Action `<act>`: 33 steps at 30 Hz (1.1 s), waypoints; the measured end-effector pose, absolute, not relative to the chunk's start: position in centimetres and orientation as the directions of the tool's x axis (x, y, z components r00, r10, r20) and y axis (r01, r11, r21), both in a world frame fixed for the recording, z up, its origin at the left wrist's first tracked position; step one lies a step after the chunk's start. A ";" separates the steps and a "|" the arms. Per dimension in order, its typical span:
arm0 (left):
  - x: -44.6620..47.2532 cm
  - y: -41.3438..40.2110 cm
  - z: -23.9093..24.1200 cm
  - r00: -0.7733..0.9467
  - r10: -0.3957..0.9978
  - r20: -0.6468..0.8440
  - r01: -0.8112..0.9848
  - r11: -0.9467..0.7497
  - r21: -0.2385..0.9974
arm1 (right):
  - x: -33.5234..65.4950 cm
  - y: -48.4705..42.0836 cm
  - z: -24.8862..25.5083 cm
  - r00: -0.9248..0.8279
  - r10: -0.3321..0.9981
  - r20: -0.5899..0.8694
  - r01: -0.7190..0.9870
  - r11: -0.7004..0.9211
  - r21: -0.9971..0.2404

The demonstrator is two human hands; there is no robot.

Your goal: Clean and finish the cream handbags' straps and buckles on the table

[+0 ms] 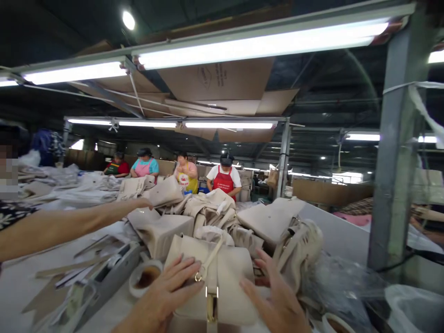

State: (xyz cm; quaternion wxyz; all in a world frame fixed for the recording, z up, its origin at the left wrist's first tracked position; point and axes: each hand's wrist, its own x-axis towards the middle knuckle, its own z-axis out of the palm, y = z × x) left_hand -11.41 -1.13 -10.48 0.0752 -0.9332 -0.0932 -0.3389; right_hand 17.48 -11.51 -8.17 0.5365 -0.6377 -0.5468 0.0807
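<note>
A cream handbag (225, 273) with a gold clasp lies right in front of me on the white worktable (21, 282). My left hand (166, 291) rests flat on its left side, fingers spread. On the bag's right side sits my right hand (277, 296), fingers stretched out along its edge. Behind the bag rises a heap of several more cream handbags (208, 212).
A co-worker's bare arm (69, 222) reaches in from the left toward the pile. A small bowl of brown liquid (145, 277) and a grey tool (104, 282) lie left of my hands. Clear plastic bags (343, 286) and a steel post (395, 152) stand at right. Several aproned people work at the far table.
</note>
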 end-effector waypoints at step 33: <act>-4.6 -2.0 -5.3 0.656 0.750 0.088 -0.125 -0.008 0.992 | 31.1 -26.9 -22.0 0.489 0.791 0.369 0.860 -0.366 -0.356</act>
